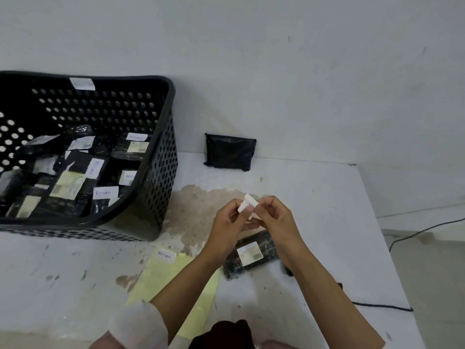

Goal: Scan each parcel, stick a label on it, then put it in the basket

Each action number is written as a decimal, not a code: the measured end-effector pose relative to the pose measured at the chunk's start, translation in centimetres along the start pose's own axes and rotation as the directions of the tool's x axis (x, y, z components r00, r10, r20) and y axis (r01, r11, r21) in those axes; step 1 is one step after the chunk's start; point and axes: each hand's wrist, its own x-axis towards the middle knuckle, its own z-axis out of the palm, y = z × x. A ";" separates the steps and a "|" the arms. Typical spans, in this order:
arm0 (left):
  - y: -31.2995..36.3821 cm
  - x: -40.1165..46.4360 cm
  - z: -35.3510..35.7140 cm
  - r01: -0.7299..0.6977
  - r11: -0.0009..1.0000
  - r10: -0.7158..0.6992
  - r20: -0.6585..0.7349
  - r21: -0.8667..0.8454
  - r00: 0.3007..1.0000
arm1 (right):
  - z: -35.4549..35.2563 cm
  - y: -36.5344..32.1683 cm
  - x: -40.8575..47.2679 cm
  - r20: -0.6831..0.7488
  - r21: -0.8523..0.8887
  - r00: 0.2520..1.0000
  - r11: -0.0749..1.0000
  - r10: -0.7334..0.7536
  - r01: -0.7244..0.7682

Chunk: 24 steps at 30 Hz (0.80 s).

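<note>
Step in hand, by my read: label peel. Both hands raised over the table (314,222), fingertips meeting. Left hand (227,222) and right hand (275,217) both pinch a small white label (249,204) betw. thumb + fingers; looks like it's being parted from its backing, tho blur hides the detail.

Parcel in work: black-wrapped parcel (251,255) lies flat on table just below/under the hands, not touched. Has a printed white shipping sticker on top already; no handwritten tag seen on it.

Yellow backing sheet (161,280) on table near left forearm, one "RETURN" label (166,255) left at its top edge.

Basket (161,157) at left, black perforated, holds many black parcels w/ white + yellow labels. One more black parcel (229,152) leans at the wall, well apart from hands, prob. not yet done.

Next move calls for: get label free w/o curling, bring it down onto parcel's top face clear of the printed sticker, press flat. Then lift parcel left into basket.

Scanner: can't tell, none clearly in view.
</note>
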 end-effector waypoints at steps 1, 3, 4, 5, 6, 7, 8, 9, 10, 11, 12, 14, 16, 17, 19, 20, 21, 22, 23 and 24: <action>-0.2 0.1 -0.2 -0.002 1.000 0.002 -0.016 0.011 1.000 | 0.0 0.4 0.3 -0.011 0.010 1.000 1.000 0.013 -0.013; -0.9 0.1 -0.6 0.013 0.998 -0.009 -0.057 0.058 0.998 | -0.2 1.3 0.7 -0.025 0.023 0.999 0.999 0.037 -0.037; -1.4 0.1 -0.8 0.024 0.995 -0.017 -0.072 0.095 0.997 | -0.3 1.8 0.9 -0.036 -0.007 0.999 0.999 0.037 -0.037; -1.9 0.0 -1.0 0.039 0.990 -0.027 -0.091 0.133 0.996 | -0.4 2.4 1.1 -0.039 -0.052 0.998 0.998 0.039 -0.041; -2.6 -0.1 -1.1 0.061 0.984 -0.041 -0.117 0.169 0.992 | -0.4 2.9 1.4 -0.038 -0.107 0.998 0.993 0.041 -0.045; -3.3 -0.2 -1.3 0.093 0.976 -0.063 -0.155 0.195 0.986 | -0.6 3.5 1.8 -0.027 -0.179 0.999 0.983 0.044 -0.048; -4.0 -0.2 -1.6 0.132 0.968 -0.088 -0.202 0.214 0.975 | -0.7 4.1 2.2 -0.013 -0.272 0.999 0.962 0.039 -0.041; -4.7 -0.3 -1.8 0.173 0.959 -0.114 -0.253 0.225 0.961 | -0.8 4.6 2.5 0.005 -0.362 1.000 0.932 0.027 -0.023; -5.4 -0.3 -2.2 0.217 0.949 -0.140 -0.308 0.231 0.941 | -0.9 5.3 2.9 0.026 -0.428 0.999 0.904 0.024 -0.010; -6.1 -0.4 -2.5 0.256 0.939 -0.163 -0.361 0.228 0.918 | -1.0 6.0 3.2 0.047 -0.485 0.999 0.874 0.027 -0.001; -6.9 -0.4 -2.9 0.290 0.932 -0.182 -0.410 0.218 0.894 | -1.0 6.8 3.5 0.069 -0.541 0.997 0.841 0.030 0.012; -8.0 -0.4 -3.7 0.346 0.919 -0.219 -0.488 0.187 0.845 | -0.9 8.1 3.9 0.112 -0.639 0.993 0.767 0.032 0.048; -9.2 -0.4 -4.4 0.393 0.903 -0.250 -0.528 0.176 0.811 | -0.6 9.4 4.2 0.147 -0.701 0.988 0.710 0.048 0.070; -9.7 -0.4 -4.6 0.409 0.894 -0.258 -0.537 0.182 0.803 | -0.5 10.0 4.4 0.160 -0.722 0.986 0.687 0.056 0.078; -10.5 -0.5 -4.7 0.428 0.881 -0.266 -0.538 0.203 0.800 | -0.4 10.8 4.7 0.157 -0.761 0.985 0.645 0.072 0.074; -10.8 -0.5 -4.7 0.434 0.876 -0.268 -0.537 0.211 0.800 | -0.3 11.1 4.8 0.145 -0.776 0.986 0.627 0.081 0.063; -11.1 -0.5 -4.6 0.439 0.872 -0.267 -0.539 0.218 0.799 | -0.3 11.4 5.0 0.134 -0.790 0.987 0.611 0.085 0.054; -11.3 -0.5 -4.5 0.442 0.868 -0.263 -0.546 0.226 0.795 | -0.2 11.6 5.1 0.125 -0.805 0.988 0.591 0.092 0.047; -11.4 -0.4 -4.4 0.446 0.864 -0.258 -0.555 0.234 0.791 | -0.2 11.7 5.2 0.120 -0.820 0.988 0.570 0.098 0.043; -11.6 -0.4 -4.4 0.448 0.861 -0.252 -0.562 0.242 0.788 | -0.2 11.8 5.3 0.119 -0.835 0.988 0.549 0.099 0.046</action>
